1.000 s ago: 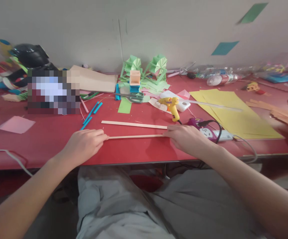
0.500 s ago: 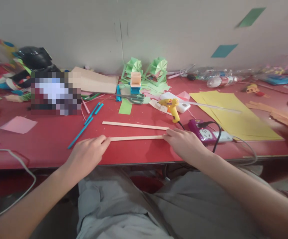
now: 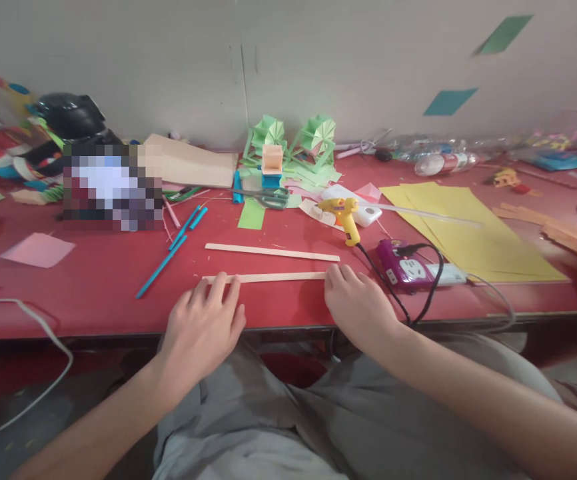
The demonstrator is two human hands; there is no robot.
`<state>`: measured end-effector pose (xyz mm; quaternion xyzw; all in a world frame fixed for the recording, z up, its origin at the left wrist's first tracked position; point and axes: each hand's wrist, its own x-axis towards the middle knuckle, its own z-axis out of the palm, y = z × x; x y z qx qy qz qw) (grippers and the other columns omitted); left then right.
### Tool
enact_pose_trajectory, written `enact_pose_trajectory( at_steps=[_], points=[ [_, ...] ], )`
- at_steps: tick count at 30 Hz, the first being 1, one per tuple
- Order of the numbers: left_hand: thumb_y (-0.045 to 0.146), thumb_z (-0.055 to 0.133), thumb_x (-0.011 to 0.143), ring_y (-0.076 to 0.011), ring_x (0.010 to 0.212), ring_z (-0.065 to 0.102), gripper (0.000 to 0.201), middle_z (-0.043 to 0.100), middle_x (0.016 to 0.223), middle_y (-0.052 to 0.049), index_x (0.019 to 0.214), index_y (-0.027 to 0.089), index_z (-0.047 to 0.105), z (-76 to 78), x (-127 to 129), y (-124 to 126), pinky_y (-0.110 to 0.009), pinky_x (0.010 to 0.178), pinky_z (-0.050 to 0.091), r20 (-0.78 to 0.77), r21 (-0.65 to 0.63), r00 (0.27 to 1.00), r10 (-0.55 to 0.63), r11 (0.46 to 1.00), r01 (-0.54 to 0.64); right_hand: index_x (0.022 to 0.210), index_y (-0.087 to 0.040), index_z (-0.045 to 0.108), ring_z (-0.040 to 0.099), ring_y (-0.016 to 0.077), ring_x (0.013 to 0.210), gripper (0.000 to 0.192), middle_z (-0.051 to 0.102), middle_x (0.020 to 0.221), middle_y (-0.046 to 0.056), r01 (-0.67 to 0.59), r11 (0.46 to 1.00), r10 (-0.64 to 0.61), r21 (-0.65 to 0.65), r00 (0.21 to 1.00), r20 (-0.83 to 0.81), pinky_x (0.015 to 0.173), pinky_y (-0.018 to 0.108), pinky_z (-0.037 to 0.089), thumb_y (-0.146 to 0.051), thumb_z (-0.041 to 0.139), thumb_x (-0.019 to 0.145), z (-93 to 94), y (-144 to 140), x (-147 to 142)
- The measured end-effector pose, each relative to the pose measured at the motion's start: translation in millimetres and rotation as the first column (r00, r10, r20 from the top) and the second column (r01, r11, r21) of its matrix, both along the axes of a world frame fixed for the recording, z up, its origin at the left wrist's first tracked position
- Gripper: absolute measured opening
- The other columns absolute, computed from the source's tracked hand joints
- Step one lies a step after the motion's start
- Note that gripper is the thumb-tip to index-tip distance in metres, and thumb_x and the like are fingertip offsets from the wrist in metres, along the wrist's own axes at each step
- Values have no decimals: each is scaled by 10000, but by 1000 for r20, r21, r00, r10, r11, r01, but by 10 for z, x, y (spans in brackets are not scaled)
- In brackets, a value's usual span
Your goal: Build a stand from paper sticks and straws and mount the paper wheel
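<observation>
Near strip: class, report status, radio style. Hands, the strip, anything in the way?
Left hand open, fingertips on near strip. Right hand open at its other end. Strip flat on table, far strip apart. Black cord beside right hand.

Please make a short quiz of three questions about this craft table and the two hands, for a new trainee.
1. True or false: the left hand lies with its fingertips on the near wooden strip.
2. Which tool lies just beyond the right hand? A) yellow glue gun B) hammer C) paintbrush
3. How many long wooden strips lie side by side in front of the person, counting the far wooden strip?

Key
1. True; the fingers are spread flat near its left end.
2. A; its black cord runs to the purple power strip.
3. Two.
</observation>
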<state>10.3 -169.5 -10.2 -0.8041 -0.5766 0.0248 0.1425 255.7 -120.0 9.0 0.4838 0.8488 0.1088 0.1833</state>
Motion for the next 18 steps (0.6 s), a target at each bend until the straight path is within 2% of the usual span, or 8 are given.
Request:
enact_pose_trajectory(
  at_steps=[4, 7, 10, 13, 18],
  points=[
    [267, 409, 978, -355, 1152, 607, 423, 632, 1324, -193, 1316, 124, 621, -46, 54, 19, -466, 884, 495, 42, 5, 999, -26, 1000, 26, 1087, -63, 727, 646, 295, 956, 401, 651, 1068, 229, 62, 998, -62, -19, 998, -17, 691, 326, 546, 7, 384, 891, 4, -7, -31],
    [267, 396, 983, -355, 1123, 619, 456, 644, 1283, -225, 1320, 51, 614, -89, 101, 7, -457, 890, 499, 80, 6, 997, -6, 1000, 6, 1302, -52, 620, 661, 300, 972, 453, 639, 1141, 245, 108, 994, -109, -27, 993, -41, 624, 302, 557, -31, 378, 920, 2, -30, -58],
    [259, 427, 970, -354, 1106, 625, 473, 645, 1275, -218, 1382, 89, 588, -124, 144, -24, -461, 880, 502, 93, 65, 996, -4, 998, -3, 1475, -85, 465, 668, 309, 1006, 540, 628, 1206, 246, 116, 993, -116, -8, 993, -28, 633, 313, 576, -60, 388, 940, -11, -66, -94],
    [249, 460, 955, -351, 1089, 633, 472, 645, 1276, -196, 1405, 183, 589, -135, 175, -45, -469, 868, 502, 88, 110, 996, -6, 994, -4, 1504, -82, 430, 666, 316, 1046, 560, 640, 1194, 236, 123, 992, -123, 3, 992, 7, 668, 318, 585, -55, 382, 946, -25, -97, -132],
    [251, 447, 961, -347, 1144, 619, 443, 633, 1309, -191, 1352, 139, 623, -144, 231, -27, -476, 899, 504, 145, 103, 989, -16, 995, 1, 1495, -70, 449, 673, 310, 1032, 543, 658, 1161, 225, 129, 992, -129, 9, 992, 2, 693, 329, 582, -62, 388, 955, -39, -95, -144]
  ],
)
